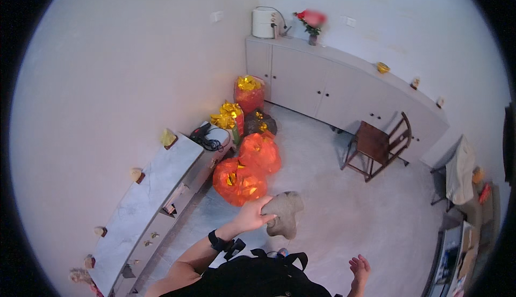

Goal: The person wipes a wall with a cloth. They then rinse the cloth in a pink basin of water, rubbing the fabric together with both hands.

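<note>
My left hand point(254, 215) grips a grey-brown cloth point(284, 213) by its left edge, in front of my body. The cloth hangs bunched over the pale floor, just below and right of two orange plastic bags. My right hand point(360, 265) is held out at the lower right, holding nothing, its fingers apart. A black band is round my left wrist.
Orange bags point(240, 180) with gold foil lie beside a low marble-topped cabinet point(141, 200) at the left. A hair dryer point(200, 133) with a coiled cord rests near its far end. A wooden chair point(373, 144) stands before grey cupboards point(298, 77). A cloth-draped chair point(459, 172) is at the right.
</note>
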Motion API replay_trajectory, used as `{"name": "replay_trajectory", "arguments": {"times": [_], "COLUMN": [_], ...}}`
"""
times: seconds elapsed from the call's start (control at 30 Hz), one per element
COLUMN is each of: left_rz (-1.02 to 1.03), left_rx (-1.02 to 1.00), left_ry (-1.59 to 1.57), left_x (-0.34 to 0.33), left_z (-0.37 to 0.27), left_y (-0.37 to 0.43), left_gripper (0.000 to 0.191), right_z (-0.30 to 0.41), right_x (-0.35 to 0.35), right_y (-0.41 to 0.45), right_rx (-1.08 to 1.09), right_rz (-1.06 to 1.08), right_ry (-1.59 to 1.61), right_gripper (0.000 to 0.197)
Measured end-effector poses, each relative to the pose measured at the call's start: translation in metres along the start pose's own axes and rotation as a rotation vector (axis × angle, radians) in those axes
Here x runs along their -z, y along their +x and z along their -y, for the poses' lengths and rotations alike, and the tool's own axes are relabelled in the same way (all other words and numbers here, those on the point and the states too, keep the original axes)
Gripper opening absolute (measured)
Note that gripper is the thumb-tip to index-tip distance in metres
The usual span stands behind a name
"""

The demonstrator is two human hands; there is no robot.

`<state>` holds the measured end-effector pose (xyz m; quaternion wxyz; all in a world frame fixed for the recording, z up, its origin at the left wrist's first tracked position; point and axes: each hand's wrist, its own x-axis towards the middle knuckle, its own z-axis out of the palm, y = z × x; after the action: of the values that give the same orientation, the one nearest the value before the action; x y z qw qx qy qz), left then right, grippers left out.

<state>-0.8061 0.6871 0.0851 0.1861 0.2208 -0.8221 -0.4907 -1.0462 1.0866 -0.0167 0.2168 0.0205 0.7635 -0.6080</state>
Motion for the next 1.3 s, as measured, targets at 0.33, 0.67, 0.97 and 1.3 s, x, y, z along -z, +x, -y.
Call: {"name": "replay_trajectory", "arguments": {"times": [0.33,0.67,0.97,1.3], "left_rz": [-0.300,-0.450,-0.344,-0.362], "left_rx": [0.199,0.150,0.135,0.078], "left_ry": [-0.209,-0.011,-0.187,-0.341], "left_x": [0.014,0.030,-0.068,-0.181], "left_z": [0.025,0.080,0.025,-0.049], "left_y": [0.112,0.259,0.455,0.607], "left_gripper": [0.044,0.040,0.039,0.034], "right_z": [0.131,0.204,0.206,0.257], "right_x": [-0.169,-0.175,0.013,0.076], "right_y": [0.200,0.302,0.448,0.680], "right_rx": [0.298,0.382,0.201,0.106], "right_rz": [0.542,0.636,0.313,0.216], "right_ry": [-0.086,-0.520,-1.229,-1.253], "right_gripper": [0.025,0.028,0.040,0.048]}}
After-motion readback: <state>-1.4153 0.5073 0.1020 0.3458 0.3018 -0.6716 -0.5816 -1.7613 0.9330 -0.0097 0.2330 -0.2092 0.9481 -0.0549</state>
